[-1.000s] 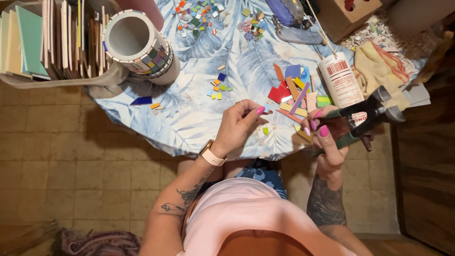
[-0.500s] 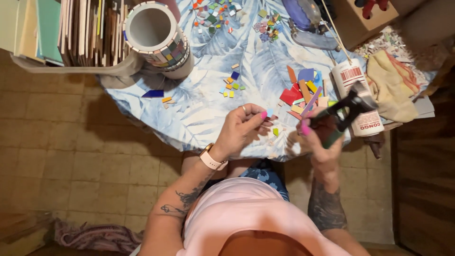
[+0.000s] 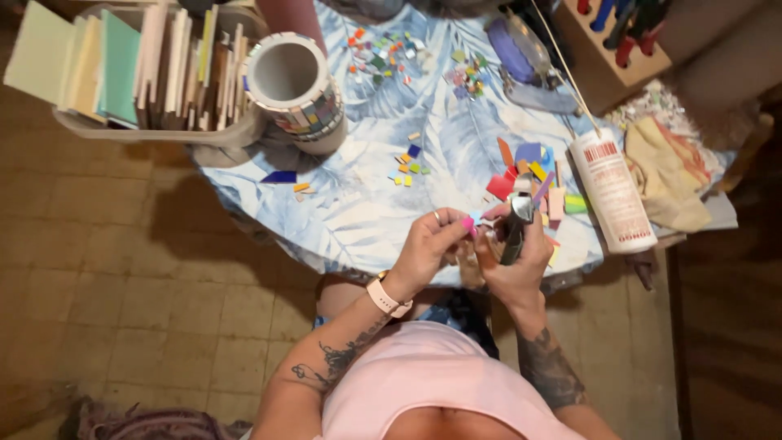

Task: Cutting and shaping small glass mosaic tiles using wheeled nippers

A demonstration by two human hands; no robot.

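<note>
Two hands meet just above the near edge of a round table (image 3: 342, 220) covered in a pale blue leaf-print cloth. We see them from directly overhead. The left hand (image 3: 428, 244) pinches a very small tile piece (image 3: 476, 218) between thumb and fingertips, the fingers drawn close together. The right hand (image 3: 521, 257) is wrapped around the dark handles of a pair of tile nippers (image 3: 516, 224), whose head points up toward that piece; whether the jaws already bite it we cannot tell.

Just beyond the hands lies a loose heap of coloured tile shards (image 3: 529, 175) (red, blue, yellow, pink). To its right a white glue bottle (image 3: 611, 191) lies on its side, beside a crumpled beige cloth (image 3: 664, 171). Further back stands a white cylinder vase (image 3: 293, 85), partly clad in small mosaic squares, next to a tray of upright tile sheets (image 3: 138, 69). More tiny chips (image 3: 407, 159) are scattered mid-table.

In our judgement the risk lies in how small the piece is: the fingertips sit very near the nipper head, so a squeeze could nip skin. And since the work is held at the table's edge, a snapped fragment could fly off to the tiled floor (image 3: 122, 269).
</note>
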